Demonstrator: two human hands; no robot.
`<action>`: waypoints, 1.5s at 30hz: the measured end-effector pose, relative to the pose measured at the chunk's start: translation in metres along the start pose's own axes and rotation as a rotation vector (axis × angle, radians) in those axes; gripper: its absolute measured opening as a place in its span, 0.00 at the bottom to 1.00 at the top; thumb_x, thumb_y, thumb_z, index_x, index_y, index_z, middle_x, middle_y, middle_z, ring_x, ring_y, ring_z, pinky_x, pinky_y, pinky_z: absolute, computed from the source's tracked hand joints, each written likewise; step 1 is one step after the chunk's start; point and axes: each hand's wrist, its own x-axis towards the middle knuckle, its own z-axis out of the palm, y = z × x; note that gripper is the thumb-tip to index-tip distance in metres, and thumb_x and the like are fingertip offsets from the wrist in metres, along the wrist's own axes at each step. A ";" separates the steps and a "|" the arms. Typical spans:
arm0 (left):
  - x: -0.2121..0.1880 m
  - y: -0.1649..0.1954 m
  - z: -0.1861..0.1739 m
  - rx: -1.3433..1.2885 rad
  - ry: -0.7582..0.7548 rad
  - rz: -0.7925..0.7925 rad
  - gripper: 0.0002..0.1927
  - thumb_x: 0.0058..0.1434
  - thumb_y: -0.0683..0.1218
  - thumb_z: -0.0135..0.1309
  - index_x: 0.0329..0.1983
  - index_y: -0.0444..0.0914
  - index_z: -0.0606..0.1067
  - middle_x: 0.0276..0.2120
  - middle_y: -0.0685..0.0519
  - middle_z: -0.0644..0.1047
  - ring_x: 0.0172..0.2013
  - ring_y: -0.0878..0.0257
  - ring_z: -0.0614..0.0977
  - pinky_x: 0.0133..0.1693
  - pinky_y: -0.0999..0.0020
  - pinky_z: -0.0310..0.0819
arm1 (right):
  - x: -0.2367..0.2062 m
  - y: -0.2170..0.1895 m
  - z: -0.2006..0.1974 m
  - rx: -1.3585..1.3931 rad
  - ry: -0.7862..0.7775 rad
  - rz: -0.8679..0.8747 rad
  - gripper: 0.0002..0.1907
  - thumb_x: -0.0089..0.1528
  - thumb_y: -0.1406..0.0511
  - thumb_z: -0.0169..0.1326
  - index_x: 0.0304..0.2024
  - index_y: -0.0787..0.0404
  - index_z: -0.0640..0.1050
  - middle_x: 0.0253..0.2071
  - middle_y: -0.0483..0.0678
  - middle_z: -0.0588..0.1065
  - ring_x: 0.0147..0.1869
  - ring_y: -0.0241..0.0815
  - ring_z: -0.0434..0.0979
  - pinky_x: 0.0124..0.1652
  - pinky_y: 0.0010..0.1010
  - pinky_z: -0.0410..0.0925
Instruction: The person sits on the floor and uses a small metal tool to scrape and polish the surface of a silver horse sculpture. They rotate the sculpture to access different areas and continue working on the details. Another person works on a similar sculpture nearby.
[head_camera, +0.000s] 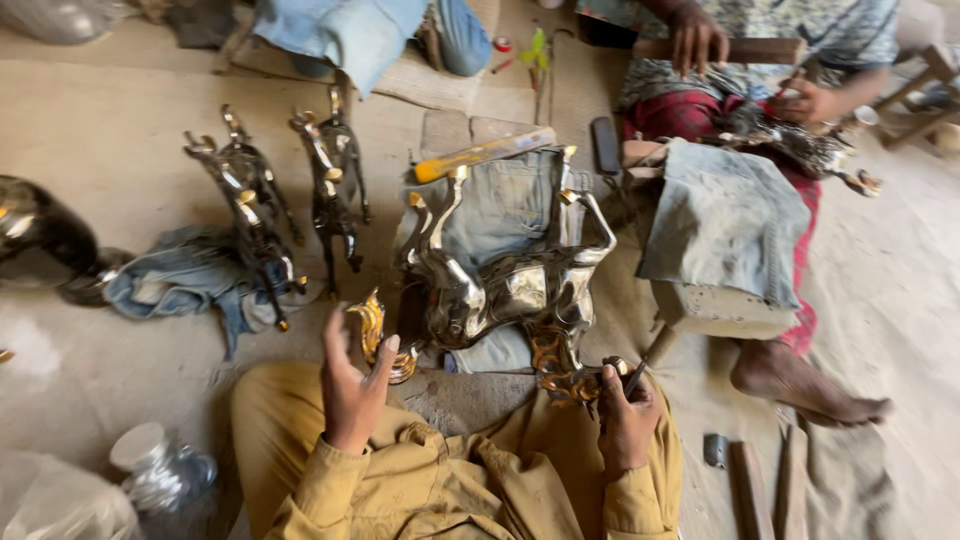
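Note:
A shiny metal animal figure (505, 290) lies upside down, legs in the air, on folded denim (500, 205) in front of me. My left hand (350, 385) is raised beside its golden curled part (372, 328), fingers apart, thumb close to it. My right hand (625, 410) grips a thin dark tool (636, 378) next to the figure's gold-patterned end (560, 375). My mustard-yellow trousers and sleeves fill the bottom of the view.
Two dark metal animal figures (250, 200) (335, 165) stand at left near a blue cloth (185, 280). Another person (760, 60) sits at upper right working on a similar figure (800, 145), bare foot (800, 385) stretched out beside a denim-covered block (725, 225). A yellow-handled tool (485, 153) lies behind.

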 end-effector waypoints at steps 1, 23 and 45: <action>-0.002 -0.008 0.003 -0.147 -0.083 -0.168 0.20 0.65 0.50 0.59 0.54 0.32 0.74 0.43 0.49 0.75 0.42 0.64 0.74 0.43 0.69 0.70 | 0.001 0.001 0.000 0.026 -0.043 0.022 0.06 0.64 0.66 0.60 0.40 0.61 0.78 0.24 0.37 0.71 0.20 0.25 0.61 0.19 0.20 0.53; 0.009 0.035 -0.027 -1.074 -0.222 -0.439 0.07 0.66 0.45 0.56 0.43 0.37 0.74 0.39 0.52 0.78 0.36 0.66 0.79 0.38 0.69 0.74 | -0.055 -0.092 0.000 0.051 -0.151 -0.253 0.09 0.67 0.66 0.56 0.41 0.70 0.79 0.33 0.50 0.80 0.33 0.35 0.78 0.34 0.25 0.72; 0.095 0.074 0.016 -0.863 -0.195 0.050 0.11 0.73 0.49 0.51 0.47 0.37 0.77 0.61 0.42 0.78 0.61 0.60 0.77 0.67 0.64 0.65 | 0.018 -0.220 0.103 0.503 -0.537 -0.046 0.16 0.72 0.57 0.52 0.41 0.64 0.75 0.30 0.47 0.76 0.20 0.31 0.61 0.23 0.23 0.57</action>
